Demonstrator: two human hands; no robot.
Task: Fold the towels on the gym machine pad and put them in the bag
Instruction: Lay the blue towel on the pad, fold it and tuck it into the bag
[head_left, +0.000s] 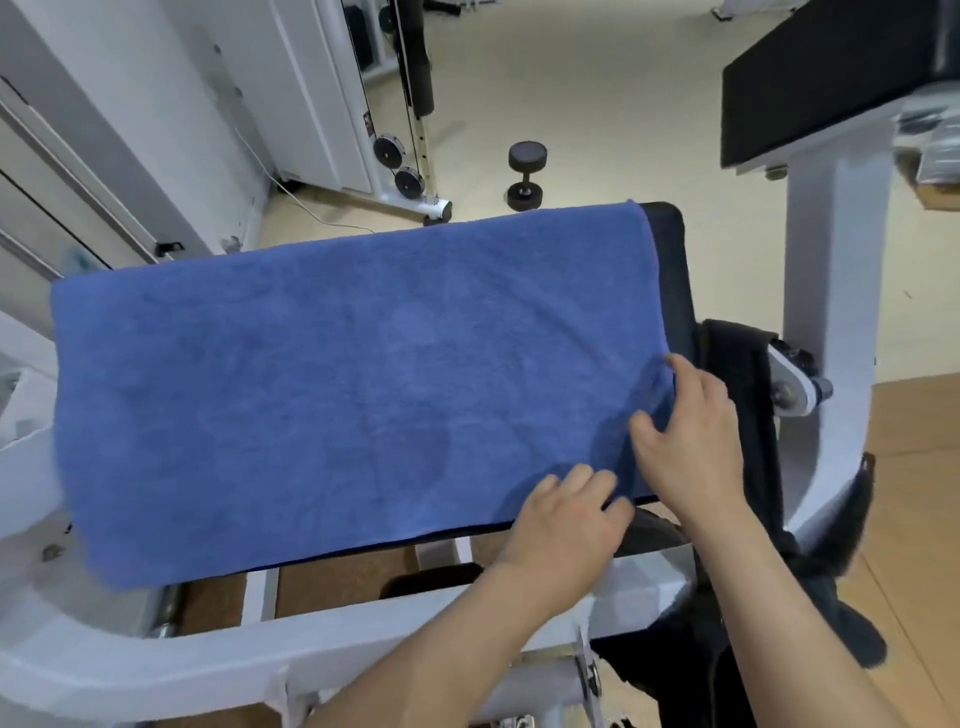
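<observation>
A blue towel (337, 384) lies spread flat over the black gym machine pad (670, 270), hanging off its left end. My left hand (566, 525) grips the towel's near right corner at the pad's front edge. My right hand (691, 436) pinches the towel's right edge a little farther back, bunching the cloth there. A black bag (748, 415) hangs just right of the pad, behind my right forearm.
The machine's white frame (831, 291) rises at the right under another black pad (831, 78). A black dumbbell (525, 176) lies on the floor beyond the towel. A cable machine (410, 156) stands at the back left.
</observation>
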